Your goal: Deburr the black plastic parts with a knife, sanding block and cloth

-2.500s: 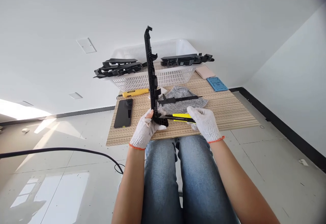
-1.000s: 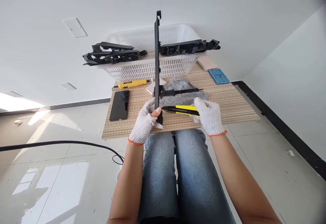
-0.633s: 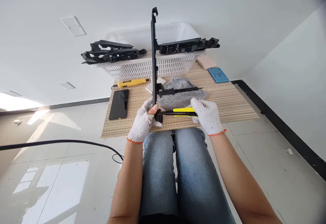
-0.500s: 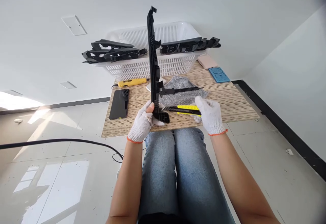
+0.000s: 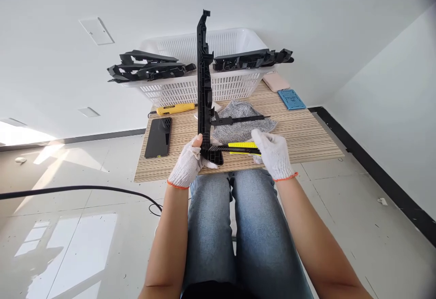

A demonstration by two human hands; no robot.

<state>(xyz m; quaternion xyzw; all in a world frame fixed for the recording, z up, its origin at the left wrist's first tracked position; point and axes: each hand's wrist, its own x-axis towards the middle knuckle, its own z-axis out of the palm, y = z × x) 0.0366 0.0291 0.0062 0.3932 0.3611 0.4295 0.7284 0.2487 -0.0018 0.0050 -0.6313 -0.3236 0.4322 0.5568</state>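
A long black plastic part (image 5: 203, 85) stands upright on the wooden table (image 5: 306, 138), its lower end gripped by my gloved left hand (image 5: 187, 165). My gloved right hand (image 5: 272, 154) is closed round a yellow utility knife (image 5: 238, 147), whose tip touches the part's lower end. Behind them another black strip (image 5: 238, 119) lies on a grey cloth (image 5: 238, 129).
A white basket (image 5: 204, 70) at the table's back carries more black parts (image 5: 150, 66) across its rim. A phone (image 5: 158, 131) and a yellow tool (image 5: 173, 109) lie at left, a blue pad (image 5: 290, 99) and a pink block (image 5: 275, 81) at right. A cable (image 5: 85, 190) crosses the floor.
My left hand has turned the upright part about its long axis, edge-on then broadside. The knife has moved back in against the part's lower end.
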